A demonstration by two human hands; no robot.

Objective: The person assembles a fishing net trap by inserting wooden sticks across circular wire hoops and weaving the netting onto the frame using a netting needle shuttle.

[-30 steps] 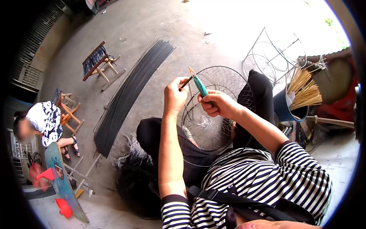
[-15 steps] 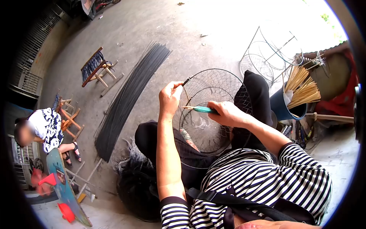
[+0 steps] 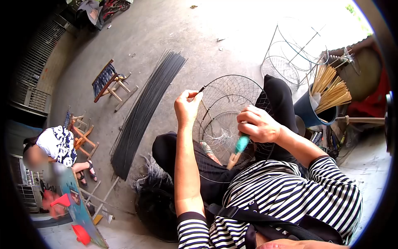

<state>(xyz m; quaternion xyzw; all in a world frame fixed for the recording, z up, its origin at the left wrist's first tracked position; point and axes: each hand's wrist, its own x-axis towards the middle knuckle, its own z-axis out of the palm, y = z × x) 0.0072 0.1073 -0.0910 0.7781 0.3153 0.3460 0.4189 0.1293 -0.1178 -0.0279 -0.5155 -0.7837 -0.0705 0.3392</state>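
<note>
My left hand (image 3: 187,110) pinches the dark wire rim of a round net cage (image 3: 232,97) at its upper left, beside a short black piece on the rim. The cage rests in my lap, with mesh stretched over several hoops and a thin stick inside. My right hand (image 3: 259,125) is closed around a netting needle (image 3: 241,145) wound with green twine. Its pale, forked-looking end points down toward my lap, over the near part of the cage. The fingers cover its upper end. Pale tangled strands show through the mesh.
A bundle of black rods (image 3: 145,116) lies on the floor at left, near a folding stool (image 3: 108,85). A blue bucket (image 3: 304,111) of bamboo sticks stands at right, with more wire hoops (image 3: 286,62) beyond. Another person (image 3: 58,145) sits at far left by a blue board (image 3: 74,203).
My right hand has drawn back from the rim and risen slightly, turning the netting needle from pointing left to pointing down. My left hand stays on the rim. The view has shifted slightly.
</note>
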